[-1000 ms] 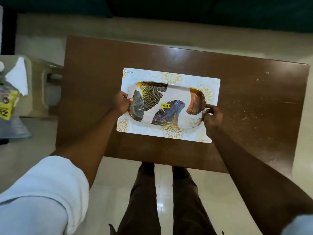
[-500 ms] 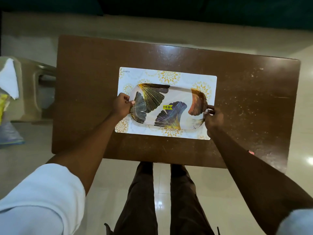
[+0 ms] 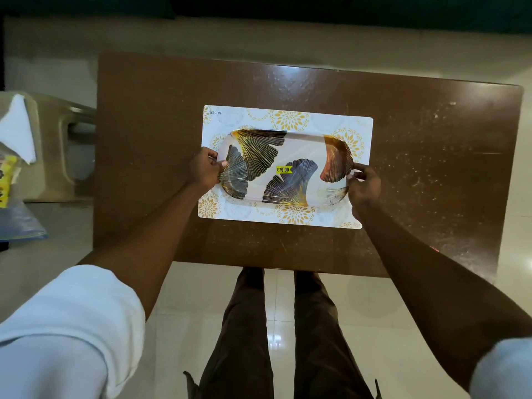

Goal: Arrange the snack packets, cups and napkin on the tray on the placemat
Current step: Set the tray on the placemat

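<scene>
An oval white tray [image 3: 299,145] printed with dark and gold leaves lies on a white placemat [image 3: 331,122] with yellow flower prints, in the middle of the brown table. A yellow price sticker sits at the tray's centre. My left hand [image 3: 205,169] grips the tray's left rim. At the right rim, my right hand [image 3: 363,184] pinches the edge with thumb and fingers. A white napkin [image 3: 17,131] and a yellow snack packet [image 3: 8,177] lie on a chair at the far left. No cups are in view.
The brown table [image 3: 431,156] has bare scuffed surface around the placemat. A beige plastic chair [image 3: 62,145] stands to the left of the table, with a bluish bag [image 3: 17,223] on it. My legs stand at the table's near edge on the tiled floor.
The tray has settled flatter and squarer on the placemat, with both hands staying at its ends. The camera view shifted slightly.
</scene>
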Available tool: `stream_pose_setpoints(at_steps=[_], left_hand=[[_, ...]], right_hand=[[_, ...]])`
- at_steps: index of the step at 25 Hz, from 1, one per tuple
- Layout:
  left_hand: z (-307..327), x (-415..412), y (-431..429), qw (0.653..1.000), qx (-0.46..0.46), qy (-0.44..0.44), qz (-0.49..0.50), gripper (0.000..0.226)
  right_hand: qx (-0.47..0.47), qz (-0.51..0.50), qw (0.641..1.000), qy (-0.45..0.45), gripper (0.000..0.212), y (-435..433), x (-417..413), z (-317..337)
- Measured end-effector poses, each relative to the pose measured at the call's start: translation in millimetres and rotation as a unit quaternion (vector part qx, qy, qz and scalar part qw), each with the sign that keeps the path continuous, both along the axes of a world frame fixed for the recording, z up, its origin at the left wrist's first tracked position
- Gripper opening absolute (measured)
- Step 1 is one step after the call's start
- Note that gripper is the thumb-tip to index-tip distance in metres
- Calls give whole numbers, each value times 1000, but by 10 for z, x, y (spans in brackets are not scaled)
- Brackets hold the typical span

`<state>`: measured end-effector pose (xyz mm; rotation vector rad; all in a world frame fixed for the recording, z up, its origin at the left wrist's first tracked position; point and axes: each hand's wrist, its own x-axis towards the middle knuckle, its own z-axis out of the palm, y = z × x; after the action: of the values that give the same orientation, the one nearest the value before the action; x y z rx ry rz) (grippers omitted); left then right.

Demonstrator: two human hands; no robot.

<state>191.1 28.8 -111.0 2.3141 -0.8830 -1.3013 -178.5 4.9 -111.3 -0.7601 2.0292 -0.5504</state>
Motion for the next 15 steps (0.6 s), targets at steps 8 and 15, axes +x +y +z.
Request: stream_pose_setpoints(at_steps=[8, 15], left_hand=[[102, -25, 10, 999, -1, -47, -20, 35], [921, -320, 72, 997, 19, -67, -37, 41]], right_hand=[[1, 10, 1000, 3, 37, 0, -7, 91], [-34, 117, 990, 77, 41, -159, 8, 946]])
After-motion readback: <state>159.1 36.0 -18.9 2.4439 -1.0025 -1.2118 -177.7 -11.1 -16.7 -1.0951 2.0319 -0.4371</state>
